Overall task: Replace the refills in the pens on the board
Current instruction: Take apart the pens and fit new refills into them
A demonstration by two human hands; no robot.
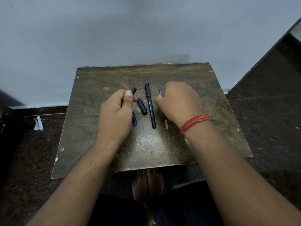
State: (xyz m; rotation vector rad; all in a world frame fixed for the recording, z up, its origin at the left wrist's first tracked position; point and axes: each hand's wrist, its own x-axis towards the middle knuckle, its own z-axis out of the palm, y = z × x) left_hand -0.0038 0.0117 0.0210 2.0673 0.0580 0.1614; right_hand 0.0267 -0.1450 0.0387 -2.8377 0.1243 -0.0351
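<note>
A worn brown board (146, 144) lies in front of me. My left hand (116, 111) is closed around a black pen barrel (133, 90), whose open end sticks out above my thumb. Below that hand a blue-tipped pen part (134, 119) shows. A black cap with a blue clip (142, 106) lies loose beside it. A whole capped black pen (150, 106) lies upright in the middle. My right hand (177, 101) is curled over a thin blue refill (159, 88); the refill's tip pokes out above the fingers and its pale end (166, 124) shows below the wrist.
The board sits on a dark speckled floor against a pale blue wall. A crumpled white paper scrap (38, 123) lies on the floor to the left. My bare feet (148, 185) show under the board's near edge. A dark raised ledge runs along the right.
</note>
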